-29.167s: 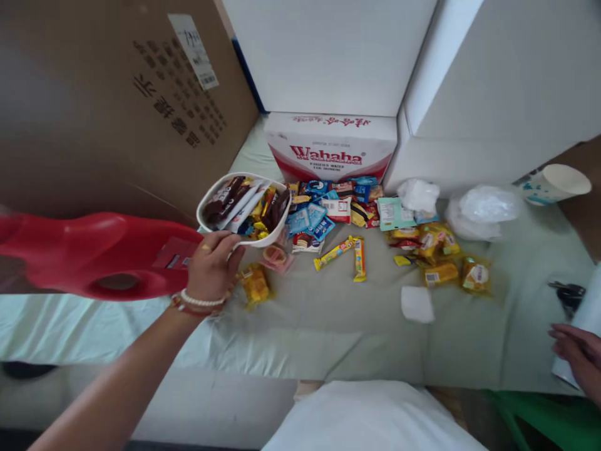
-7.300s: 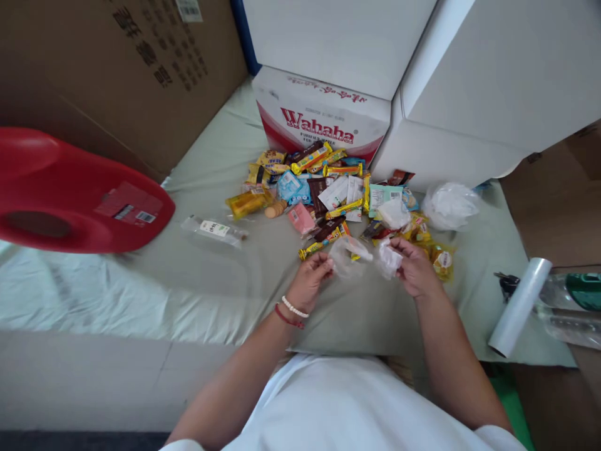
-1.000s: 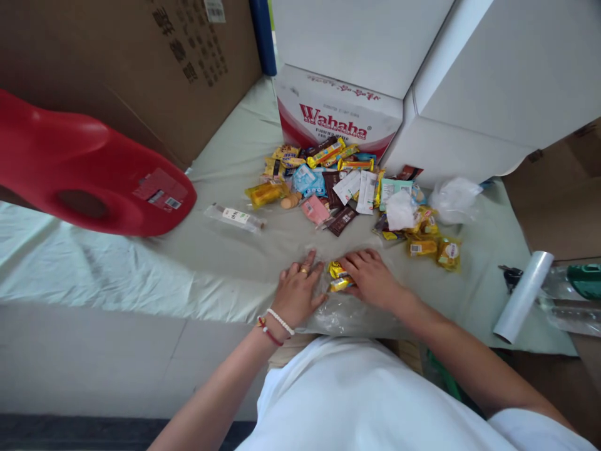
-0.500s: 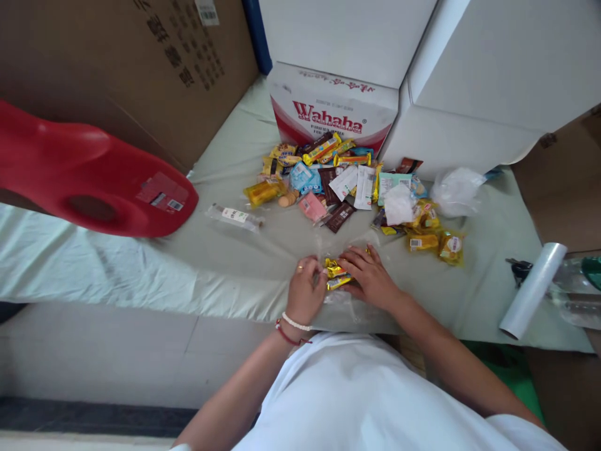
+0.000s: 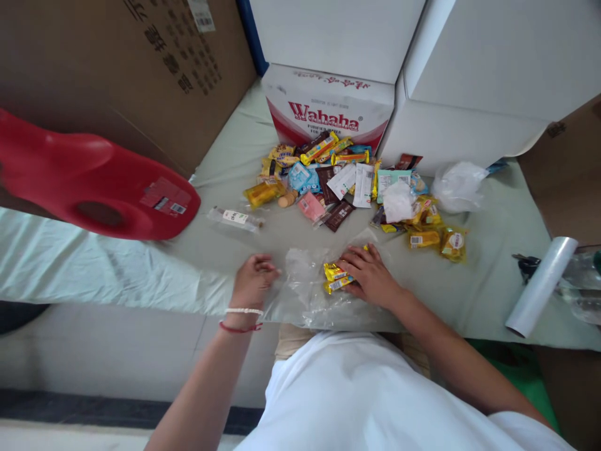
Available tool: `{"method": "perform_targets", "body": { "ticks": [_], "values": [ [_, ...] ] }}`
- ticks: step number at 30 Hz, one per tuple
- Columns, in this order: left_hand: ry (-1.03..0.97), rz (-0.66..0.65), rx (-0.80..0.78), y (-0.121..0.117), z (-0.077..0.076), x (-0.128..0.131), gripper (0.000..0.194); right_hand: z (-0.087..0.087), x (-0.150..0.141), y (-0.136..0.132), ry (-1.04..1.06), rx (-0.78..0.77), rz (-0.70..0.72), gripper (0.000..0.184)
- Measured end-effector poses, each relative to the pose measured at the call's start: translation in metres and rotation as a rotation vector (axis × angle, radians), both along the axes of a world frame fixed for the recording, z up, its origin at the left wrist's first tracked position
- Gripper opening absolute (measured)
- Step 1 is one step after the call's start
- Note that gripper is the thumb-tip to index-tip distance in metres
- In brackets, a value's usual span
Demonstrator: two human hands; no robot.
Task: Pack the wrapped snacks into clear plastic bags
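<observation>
Clear plastic film (image 5: pixel 303 285) lies crinkled at the front of the table, with a few yellow-wrapped snack bars (image 5: pixel 335 279) on it. My right hand (image 5: pixel 370 275) presses down over these bars, fingers curved across them and hiding their right part. To the left, my left hand (image 5: pixel 256 279) is closed, fingertips pinched at the film's left edge; the exact grip is hard to see. Beyond both hands sits a pile of packaged snacks, including brown packets (image 5: pixel 339 216), white sachets (image 5: pixel 364 186) and a pink packet (image 5: pixel 311 207).
A red plastic jug (image 5: pixel 107 194) lies at the left, near a clear labelled packet (image 5: pixel 235 217). A Wahaha carton (image 5: pixel 328 113) stands behind the pile. At the right are a crumpled white bag (image 5: pixel 457 188), yellow packets (image 5: pixel 453 243) and a film roll (image 5: pixel 542 288).
My left hand has moved left, away from the snack bars, and the film there now shows spread out wider. My right hand stays on the bars.
</observation>
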State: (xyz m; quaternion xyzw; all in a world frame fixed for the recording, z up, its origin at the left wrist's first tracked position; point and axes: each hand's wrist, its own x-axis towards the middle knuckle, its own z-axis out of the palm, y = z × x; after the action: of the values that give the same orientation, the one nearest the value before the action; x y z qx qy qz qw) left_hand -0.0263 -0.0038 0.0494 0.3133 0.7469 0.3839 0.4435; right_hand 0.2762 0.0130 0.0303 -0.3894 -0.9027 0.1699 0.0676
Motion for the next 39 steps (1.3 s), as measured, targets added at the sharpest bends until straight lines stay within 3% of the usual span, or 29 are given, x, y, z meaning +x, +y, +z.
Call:
{"method": "perform_targets", "body": {
  "ticks": [2, 3, 4, 5, 7, 8, 10, 13, 15, 18, 21, 23, 25, 26, 28, 30, 33, 37, 39],
  "values": [
    [0.427, 0.141, 0.178, -0.013, 0.007, -0.008, 0.033, 0.004, -0.003, -0.002, -0.022, 0.007, -0.014, 0.06],
    [0.633, 0.138, 0.329, -0.022, 0.013, -0.006, 0.027, 0.006, -0.005, -0.002, -0.032, 0.012, -0.016, 0.061],
    [0.792, 0.05, 0.511, -0.031, 0.019, 0.002, 0.022, 0.008, -0.007, -0.003, -0.041, 0.017, -0.014, 0.061],
    [0.885, -0.139, 0.696, -0.04, 0.026, 0.013, 0.02, 0.01, -0.008, -0.004, -0.048, 0.022, -0.01, 0.06],
    [0.887, -0.703, 0.917, -0.052, 0.036, 0.043, 0.023, 0.013, -0.01, -0.006, -0.059, 0.034, -0.006, 0.056],
    [0.889, -0.898, 0.893, -0.053, 0.038, 0.058, 0.028, 0.014, -0.01, -0.008, -0.061, 0.042, -0.006, 0.053],
    [0.976, -1.013, 0.601, -0.047, 0.034, 0.078, 0.037, 0.014, -0.009, -0.012, -0.066, 0.052, 0.002, 0.05],
    [1.071, -0.918, 0.155, -0.033, 0.018, 0.076, 0.048, 0.014, -0.006, -0.017, -0.062, 0.04, 0.037, 0.056],
    [1.058, -0.858, 0.074, -0.03, 0.007, 0.061, 0.051, 0.019, -0.004, -0.013, -0.03, 0.022, 0.056, 0.061],
    [1.017, -0.805, 0.192, -0.039, -0.001, 0.036, 0.051, 0.037, 0.005, 0.003, 0.09, 0.007, 0.026, 0.057],
    [0.932, -0.944, 0.45, -0.054, -0.006, 0.022, 0.059, 0.057, 0.022, 0.007, 0.194, -0.067, 0.027, 0.053],
    [0.878, -1.067, 0.56, -0.06, -0.011, 0.016, 0.072, 0.06, 0.037, -0.009, 0.155, -0.132, 0.089, 0.064],
    [0.86, -1.128, 0.563, -0.064, -0.017, 0.011, 0.083, 0.051, 0.053, -0.037, 0.06, -0.146, 0.123, 0.074],
    [0.855, -1.139, 0.549, -0.065, -0.02, 0.009, 0.082, 0.043, 0.06, -0.052, 0.024, -0.136, 0.113, 0.069],
    [0.822, -1.128, 0.537, -0.066, -0.026, 0.005, 0.06, 0.029, 0.074, -0.075, 0.007, -0.121, 0.057, 0.042],
    [0.751, -1.062, 0.559, -0.066, -0.031, 0.003, 0.032, 0.022, 0.081, -0.08, 0.057, -0.159, 0.019, 0.02],
    [0.615, -0.905, 0.545, -0.065, -0.033, 0.003, 0.03, 0.029, 0.082, -0.055, 0.178, -0.272, 0.021, 0.021],
    [0.513, -0.742, 0.425, -0.061, -0.036, 0.009, 0.03, 0.046, 0.068, 0.002, 0.288, -0.389, -0.001, 0.028],
    [0.535, -0.652, 0.4, -0.063, -0.037, 0.012, 0.025, 0.048, 0.054, 0.029, 0.248, -0.427, -0.015, 0.028]
  ]
}}
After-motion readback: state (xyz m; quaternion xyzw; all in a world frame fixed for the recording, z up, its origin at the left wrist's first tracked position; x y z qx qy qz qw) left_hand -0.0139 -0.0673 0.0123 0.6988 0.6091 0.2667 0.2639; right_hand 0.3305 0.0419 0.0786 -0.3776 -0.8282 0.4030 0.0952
